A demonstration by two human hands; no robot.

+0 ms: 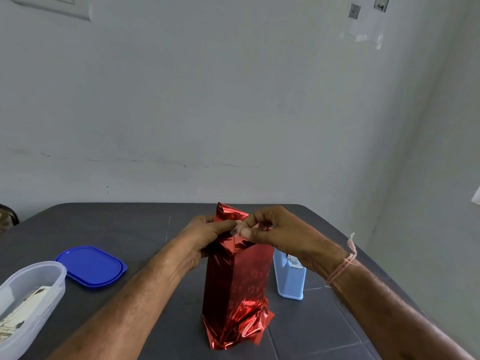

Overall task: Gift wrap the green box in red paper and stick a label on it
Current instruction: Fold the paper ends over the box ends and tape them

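Observation:
The box (237, 281) stands upright at the middle of the dark table, fully covered in shiny red paper, so no green shows. Loose paper is crumpled around its base and folded into flaps at the top (228, 213). My left hand (205, 235) grips the top of the box from the left and holds the folded flaps down. My right hand (270, 231) pinches a short piece of clear tape (235, 229) just above the top fold, beside my left thumb.
A light blue tape dispenser (289, 278) stands right behind the box on the right. A blue lid (91, 266) lies to the left. A clear plastic container (28, 300) with printed cards inside sits at the left edge. A grey wall rises behind the table (117, 229).

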